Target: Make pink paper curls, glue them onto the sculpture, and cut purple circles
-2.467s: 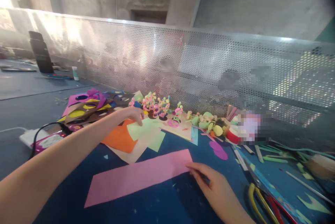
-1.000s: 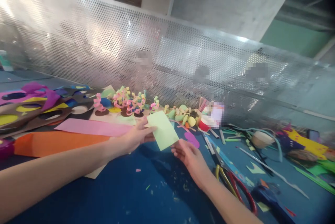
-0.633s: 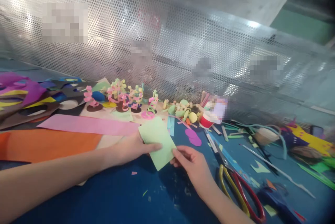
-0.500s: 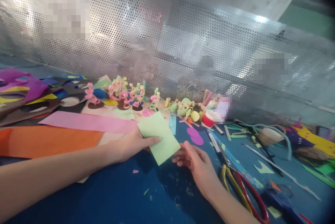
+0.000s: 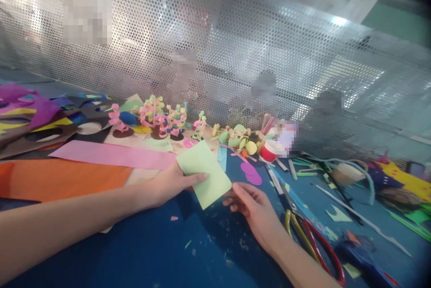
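A light green rectangular sheet (image 5: 210, 184), paper or thin foam, is held up over the blue table. My left hand (image 5: 170, 184) grips its left side, thumb lying across the front and the other fingers hidden behind. At the sheet's right corner, my right hand (image 5: 251, 200) has its thumb and forefinger closed on the tip, the remaining fingers curled below. Scissors (image 5: 293, 207) with one yellow and one red handle lie just right of my right hand. A pink strip (image 5: 111, 153) and an orange sheet (image 5: 67, 180) rest left of and behind my left hand.
Curly pink paper figures (image 5: 163, 126) on round bases stand at the back. Magenta ovals (image 5: 251, 174), a red and white container (image 5: 268, 151) and a long thin stick (image 5: 360, 218) lie to the right. A perforated metal screen (image 5: 215, 68) borders the far side.
My right thumb and forefinger have come in to the green sheet's right corner and closed on it. My left hand keeps its hold with hardly any movement.
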Motion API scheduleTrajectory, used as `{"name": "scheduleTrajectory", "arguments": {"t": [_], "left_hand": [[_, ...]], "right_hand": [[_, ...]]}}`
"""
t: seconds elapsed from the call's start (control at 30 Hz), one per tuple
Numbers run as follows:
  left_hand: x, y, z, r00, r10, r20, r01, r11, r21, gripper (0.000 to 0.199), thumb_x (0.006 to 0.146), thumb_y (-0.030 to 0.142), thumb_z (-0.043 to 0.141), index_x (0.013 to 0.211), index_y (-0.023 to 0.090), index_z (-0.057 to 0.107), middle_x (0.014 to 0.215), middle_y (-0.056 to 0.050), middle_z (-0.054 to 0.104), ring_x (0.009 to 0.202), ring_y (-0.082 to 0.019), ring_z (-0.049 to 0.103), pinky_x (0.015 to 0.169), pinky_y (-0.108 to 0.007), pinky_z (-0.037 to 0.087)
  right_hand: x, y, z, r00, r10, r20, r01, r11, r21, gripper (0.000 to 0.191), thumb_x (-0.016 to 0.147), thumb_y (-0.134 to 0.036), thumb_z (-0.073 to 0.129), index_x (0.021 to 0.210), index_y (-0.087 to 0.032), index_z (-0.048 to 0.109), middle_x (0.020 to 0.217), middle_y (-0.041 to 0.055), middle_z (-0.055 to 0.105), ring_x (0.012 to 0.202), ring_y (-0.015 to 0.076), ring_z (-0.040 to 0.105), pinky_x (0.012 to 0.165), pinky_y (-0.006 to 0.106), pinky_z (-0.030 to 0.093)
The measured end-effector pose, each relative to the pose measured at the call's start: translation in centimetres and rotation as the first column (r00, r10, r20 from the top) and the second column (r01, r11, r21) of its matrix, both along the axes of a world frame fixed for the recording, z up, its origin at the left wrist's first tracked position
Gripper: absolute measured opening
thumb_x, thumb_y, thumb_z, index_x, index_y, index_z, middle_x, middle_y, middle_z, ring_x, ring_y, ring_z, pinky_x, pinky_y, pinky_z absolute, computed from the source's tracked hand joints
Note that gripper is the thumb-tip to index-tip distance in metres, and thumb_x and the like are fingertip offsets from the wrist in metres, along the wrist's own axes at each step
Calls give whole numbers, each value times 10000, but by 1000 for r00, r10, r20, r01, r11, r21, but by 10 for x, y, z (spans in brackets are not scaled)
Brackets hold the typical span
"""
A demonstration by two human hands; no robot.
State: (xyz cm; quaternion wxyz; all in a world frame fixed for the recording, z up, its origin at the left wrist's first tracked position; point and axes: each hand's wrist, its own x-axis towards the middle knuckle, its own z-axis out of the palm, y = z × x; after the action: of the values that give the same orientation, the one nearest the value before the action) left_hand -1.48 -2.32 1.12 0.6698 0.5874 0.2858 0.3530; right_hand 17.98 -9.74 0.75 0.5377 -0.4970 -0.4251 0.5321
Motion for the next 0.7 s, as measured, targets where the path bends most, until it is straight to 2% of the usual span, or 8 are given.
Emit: {"name": "scheduleTrajectory", "arguments": {"t": [0.4, 0.47, 0.57, 0.7], "left_hand": [[-3, -2, 5, 999, -22, 30, 24, 998, -55, 387, 746, 338, 653, 1093, 193, 565, 1080, -70, 660, 1001, -256, 604, 811, -358, 504], [-5, -4, 8, 998, -64, -27, 64, 998, -4, 375, 763, 369, 625, 1085, 184, 574, 1075, -77, 659, 989, -259, 606, 797, -351, 502], [-7, -6, 11, 973, -108, -204, 135, 983, 121, 389, 744, 404, 629, 1076, 205, 597, 1078, -59, 660, 991, -257, 600, 817, -343, 488], [-7, -6, 10, 925, -11, -379, 130, 948, 290, 393, 727, 450, 618, 1066, 252, 614, 1087, -25, 659, 1018, -257, 585, 859, -341, 462]], "right_hand": [[0, 1, -2, 998, -46, 48, 46, 999, 1, 241, 757, -381, 650, 749, -141, 663, 667, 30, 660, 595, 99, 602, 515, 167, 439], [0, 2, -2, 996, -69, 61, 69, 998, -1, 248, 747, -385, 655, 727, -138, 662, 639, 26, 650, 581, 96, 592, 513, 167, 437], [-1, 3, -2, 993, -80, 86, 81, 997, -2, 261, 724, -397, 670, 721, -136, 666, 624, 27, 645, 581, 108, 595, 525, 184, 450], [-3, 1, 0, 992, -51, 113, 51, 999, 2, 276, 722, -417, 662, 742, -142, 667, 650, 34, 659, 593, 121, 598, 546, 211, 463]]}}
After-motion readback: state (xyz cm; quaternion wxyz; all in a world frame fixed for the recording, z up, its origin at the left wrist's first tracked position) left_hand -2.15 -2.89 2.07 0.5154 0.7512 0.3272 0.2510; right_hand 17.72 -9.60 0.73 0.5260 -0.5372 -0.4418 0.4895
